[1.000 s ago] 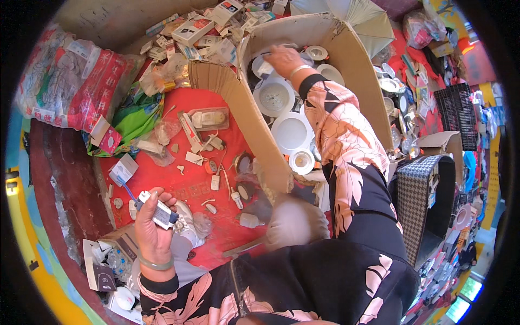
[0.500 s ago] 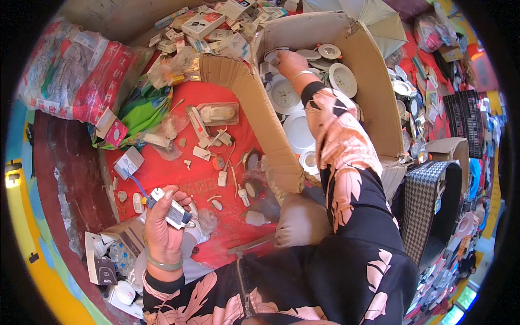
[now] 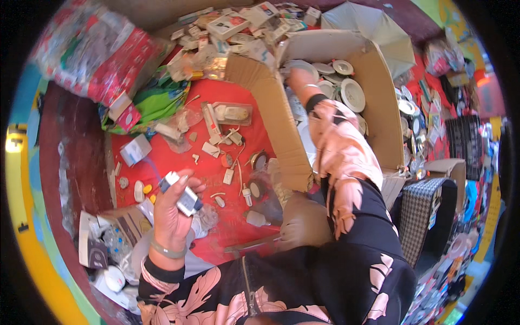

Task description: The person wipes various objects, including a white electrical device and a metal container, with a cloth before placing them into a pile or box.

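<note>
In my left hand (image 3: pixel 172 214), fingers closed, is a white LED driver (image 3: pixel 183 194) with dark ends; a blue cable (image 3: pixel 153 168) trails from it. A small white box (image 3: pixel 136 150) lies at the cable's far end. My right arm reaches into a large open cardboard box (image 3: pixel 260 119) full of round white downlights (image 3: pixel 353 95). Down in its far left part, my right hand (image 3: pixel 299 82) is beside a round, pale lamp (image 3: pixel 305 69). Blur and the hand's own back hide its fingers, so whether it grips that lamp is unclear.
Loose lamp parts and a packaged white fixture (image 3: pixel 232 114) lie on the red cloth (image 3: pixel 216 173). Small cartons (image 3: pixel 227 26) are heaped at the back. A stuffed plastic bag (image 3: pixel 103 54) stands far left, a houndstooth-patterned box (image 3: pixel 422 211) at the right.
The view has shifted, moving the scene slightly rightward. Inside the cardboard box, my right hand has come nearer, toward the left wall. My left hand still holds the driver, now tilted more.
</note>
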`<state>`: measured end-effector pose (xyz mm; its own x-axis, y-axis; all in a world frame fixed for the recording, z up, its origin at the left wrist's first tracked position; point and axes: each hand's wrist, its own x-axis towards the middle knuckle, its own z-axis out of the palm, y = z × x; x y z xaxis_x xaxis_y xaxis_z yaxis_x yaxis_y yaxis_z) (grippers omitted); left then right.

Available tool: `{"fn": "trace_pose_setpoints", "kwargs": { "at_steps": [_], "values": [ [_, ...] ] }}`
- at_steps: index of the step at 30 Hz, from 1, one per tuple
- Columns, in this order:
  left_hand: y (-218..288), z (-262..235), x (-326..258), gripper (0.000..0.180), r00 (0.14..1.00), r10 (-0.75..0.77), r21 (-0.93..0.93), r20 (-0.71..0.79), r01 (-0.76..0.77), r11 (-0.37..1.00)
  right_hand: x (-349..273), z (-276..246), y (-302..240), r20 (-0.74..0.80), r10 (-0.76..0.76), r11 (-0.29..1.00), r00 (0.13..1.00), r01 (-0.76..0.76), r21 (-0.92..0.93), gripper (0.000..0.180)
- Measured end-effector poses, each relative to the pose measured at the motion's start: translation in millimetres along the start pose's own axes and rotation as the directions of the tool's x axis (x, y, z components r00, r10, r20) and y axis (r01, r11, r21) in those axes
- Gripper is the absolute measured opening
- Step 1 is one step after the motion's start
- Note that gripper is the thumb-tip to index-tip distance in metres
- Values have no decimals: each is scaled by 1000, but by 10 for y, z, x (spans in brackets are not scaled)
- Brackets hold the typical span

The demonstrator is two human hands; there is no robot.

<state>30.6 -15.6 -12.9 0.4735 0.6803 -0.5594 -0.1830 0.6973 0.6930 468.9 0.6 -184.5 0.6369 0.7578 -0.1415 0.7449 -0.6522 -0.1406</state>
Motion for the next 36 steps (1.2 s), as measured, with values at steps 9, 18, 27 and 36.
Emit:
{"fn": "trace_pose_setpoints", "kwargs": {
  "at_steps": [9, 18, 27, 36],
  "values": [
    [103, -27, -270, 61, 950, 37, -314, 311, 66, 947, -1400, -1758, -264, 67, -188, -118, 980, -90, 989, 26],
    [192, -132, -344, 59, 910, 136, -166, 391, -76, 983, -3452, -2022, -2101, -668, -356, 344, 653, 756, 556, 39],
    [38, -199, -618, 36, 727, 294, -503, 621, 82, 860, -3755, -1518, -2501, -662, -557, 605, 501, 791, 89, 36],
    [-70, 74, -504, 41, 844, 227, -210, 487, -138, 968, -3450, -1517, -2527, -778, -78, 538, 623, 683, 494, 19]
  ]
}}
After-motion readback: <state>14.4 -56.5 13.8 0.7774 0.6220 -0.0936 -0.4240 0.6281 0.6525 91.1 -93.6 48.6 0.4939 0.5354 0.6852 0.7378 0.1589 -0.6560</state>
